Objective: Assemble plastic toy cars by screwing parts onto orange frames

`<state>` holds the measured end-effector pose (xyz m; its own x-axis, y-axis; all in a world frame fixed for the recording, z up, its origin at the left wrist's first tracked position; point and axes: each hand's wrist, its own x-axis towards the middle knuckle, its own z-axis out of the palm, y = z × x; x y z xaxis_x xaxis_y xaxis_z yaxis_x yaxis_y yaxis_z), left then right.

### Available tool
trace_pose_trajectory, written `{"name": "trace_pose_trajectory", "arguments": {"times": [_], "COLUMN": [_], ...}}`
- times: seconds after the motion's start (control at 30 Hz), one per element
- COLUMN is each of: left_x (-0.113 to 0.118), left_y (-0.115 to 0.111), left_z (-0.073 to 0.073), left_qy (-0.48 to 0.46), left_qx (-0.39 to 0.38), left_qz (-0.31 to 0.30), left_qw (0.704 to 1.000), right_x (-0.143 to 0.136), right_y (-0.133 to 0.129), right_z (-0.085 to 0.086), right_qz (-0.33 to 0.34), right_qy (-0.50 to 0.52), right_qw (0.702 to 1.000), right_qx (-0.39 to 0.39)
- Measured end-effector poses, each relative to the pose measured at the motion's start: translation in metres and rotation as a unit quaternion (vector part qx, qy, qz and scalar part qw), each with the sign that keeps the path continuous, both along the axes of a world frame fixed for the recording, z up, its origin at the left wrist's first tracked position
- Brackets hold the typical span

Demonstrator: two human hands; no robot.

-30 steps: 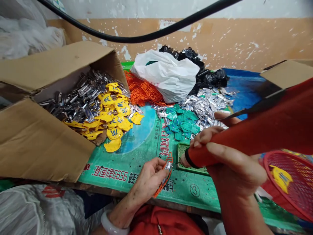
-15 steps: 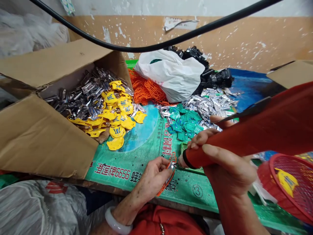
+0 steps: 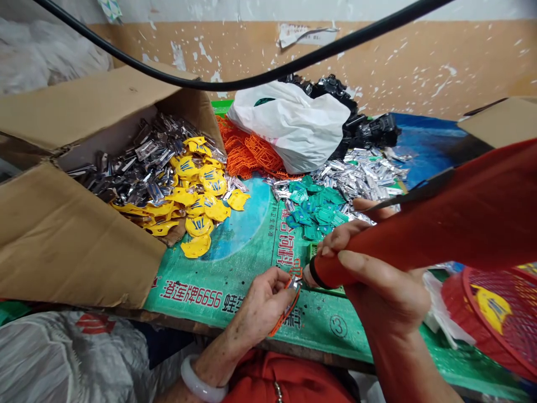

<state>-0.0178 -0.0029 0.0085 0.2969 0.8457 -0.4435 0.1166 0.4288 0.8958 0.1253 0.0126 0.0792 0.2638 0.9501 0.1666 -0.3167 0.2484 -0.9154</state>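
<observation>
My left hand [image 3: 265, 299] pinches a flat orange plastic piece [image 3: 296, 267] with a shiny metal strip on it, low over the green sheet. My right hand [image 3: 388, 288] is wrapped round a thick red electric screwdriver [image 3: 444, 215], its thumb on the near side. The tool slants down to the left, and its pale nose [image 3: 309, 275] sits right beside the metal strip. Whether the bit touches a screw is too small to tell. Partly under the tool is a small green plastic basket [image 3: 312, 252].
Left, a cardboard box [image 3: 79, 240] spills foil-like metal pieces [image 3: 145, 159] and yellow plastic pieces [image 3: 197, 225]. Green pieces [image 3: 319, 204], orange pieces [image 3: 251, 154], a white bag [image 3: 289, 126] and black parts [image 3: 373, 131] lie behind. A red basket [image 3: 459, 308] stands right; a black cable [image 3: 226, 85] hangs across.
The whole view has shifted slightly. Both hands keep their grips, and the screwdriver's nose stays against the orange piece with little visible movement.
</observation>
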Motion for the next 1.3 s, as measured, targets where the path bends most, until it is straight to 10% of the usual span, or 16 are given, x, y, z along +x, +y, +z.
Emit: {"name": "trace_pose_trajectory", "arguments": {"times": [0.87, 1.3], "left_x": [-0.001, -0.007], "left_y": [0.001, 0.003], "left_z": [-0.013, -0.004], "left_qy": [-0.082, -0.014], "left_qx": [-0.068, -0.022], "left_qz": [0.033, 0.009], "left_qw": [0.994, 1.000], "right_x": [0.001, 0.068], "right_y": [-0.008, 0.004], "right_z": [-0.006, -0.026], "right_qz": [0.021, -0.182], "right_qy": [-0.103, -0.142], "right_qw": [0.994, 0.972], "right_qx": [0.037, 0.034]}}
